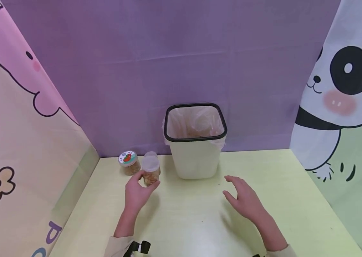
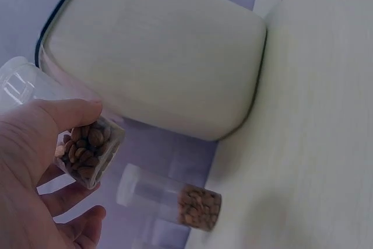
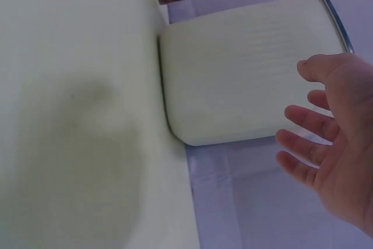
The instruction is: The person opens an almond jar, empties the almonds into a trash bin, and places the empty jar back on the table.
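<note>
My left hand (image 1: 138, 192) grips a clear plastic jar (image 1: 151, 175) between thumb and fingers, raised off the table. Brown nut-like pieces fill the lower part of this jar (image 2: 81, 150) in the left wrist view. Partly hidden behind it in the head view stands a second clear jar (image 2: 198, 205), also with brown pieces at its bottom. To the left is a third jar (image 1: 129, 163), its lid bearing a red fruit picture. My right hand (image 1: 246, 200) hovers over the table in front of the bin's right side, fingers spread and holding nothing.
A white bin (image 1: 196, 159) with a black rim and a clear liner stands at the back of the pale yellow table (image 1: 193, 221). A purple cloth wall (image 1: 181, 64) rises behind it. Cartoon-printed panels flank both sides.
</note>
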### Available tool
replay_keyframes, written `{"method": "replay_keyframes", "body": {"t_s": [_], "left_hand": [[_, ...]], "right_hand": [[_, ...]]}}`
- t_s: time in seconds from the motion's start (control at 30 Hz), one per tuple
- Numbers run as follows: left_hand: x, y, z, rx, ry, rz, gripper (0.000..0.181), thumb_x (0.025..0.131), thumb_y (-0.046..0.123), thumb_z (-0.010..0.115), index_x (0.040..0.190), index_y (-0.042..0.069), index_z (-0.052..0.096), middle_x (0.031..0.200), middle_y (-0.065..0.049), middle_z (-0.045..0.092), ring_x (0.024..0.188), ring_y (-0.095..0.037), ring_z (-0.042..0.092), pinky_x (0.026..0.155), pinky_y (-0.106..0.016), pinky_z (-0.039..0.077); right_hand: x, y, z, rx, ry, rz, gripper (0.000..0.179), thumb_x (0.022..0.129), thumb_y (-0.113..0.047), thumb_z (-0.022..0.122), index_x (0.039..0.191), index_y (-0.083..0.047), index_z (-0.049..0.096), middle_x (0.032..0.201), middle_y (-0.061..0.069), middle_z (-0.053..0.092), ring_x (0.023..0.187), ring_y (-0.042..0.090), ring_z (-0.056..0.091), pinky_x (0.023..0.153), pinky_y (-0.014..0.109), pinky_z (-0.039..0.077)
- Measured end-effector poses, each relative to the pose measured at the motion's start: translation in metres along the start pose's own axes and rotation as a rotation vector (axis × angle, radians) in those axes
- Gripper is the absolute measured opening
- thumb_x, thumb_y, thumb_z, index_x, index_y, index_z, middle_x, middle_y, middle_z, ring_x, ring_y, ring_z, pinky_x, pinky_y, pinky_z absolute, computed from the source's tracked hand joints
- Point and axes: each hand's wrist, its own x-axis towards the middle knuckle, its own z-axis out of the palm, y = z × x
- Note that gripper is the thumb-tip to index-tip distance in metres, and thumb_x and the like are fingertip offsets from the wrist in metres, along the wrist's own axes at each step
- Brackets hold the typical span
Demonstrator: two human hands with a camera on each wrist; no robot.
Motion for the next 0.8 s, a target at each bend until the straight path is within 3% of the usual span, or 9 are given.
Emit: {"method": "replay_keyframes", "body": {"t_s": [0.3, 0.6, 0.8], "left_hand": [[-0.015, 0.034, -0.011, -0.031, -0.047, 0.129, 0.045, 0.07, 0.021, 0.089, 0.11, 0.018, 0.07, 0.11, 0.002, 0.066, 0.106, -0.02, 0.055, 0.09, -0.046, 0.044], [-0.028, 0.055, -0.007, -0.005, -0.068, 0.197, 0.055, 0.065, 0.022, 0.091, 0.115, 0.021, 0.069, 0.11, -0.002, 0.061, 0.108, -0.022, 0.049, 0.087, -0.048, 0.043], [-0.024, 0.07, 0.001, 0.02, -0.079, 0.243, 0.057, 0.062, 0.023, 0.092, 0.114, 0.018, 0.069, 0.107, -0.001, 0.06, 0.106, -0.02, 0.049, 0.086, -0.048, 0.045]], "right_hand": [[0.018, -0.011, -0.028, 0.044, -0.001, -0.002, 0.045, 0.088, -0.014, 0.071, 0.129, -0.001, 0.056, 0.118, 0.011, 0.064, 0.112, 0.03, 0.057, 0.093, 0.048, 0.045], [0.036, -0.024, -0.045, 0.112, 0.013, -0.046, 0.04, 0.089, -0.013, 0.07, 0.125, -0.002, 0.059, 0.119, 0.009, 0.064, 0.112, 0.028, 0.058, 0.093, 0.047, 0.046], [0.046, -0.029, -0.061, 0.123, 0.055, -0.103, 0.034, 0.087, -0.011, 0.072, 0.119, -0.004, 0.063, 0.116, 0.004, 0.064, 0.11, 0.025, 0.059, 0.089, 0.043, 0.048]]}}
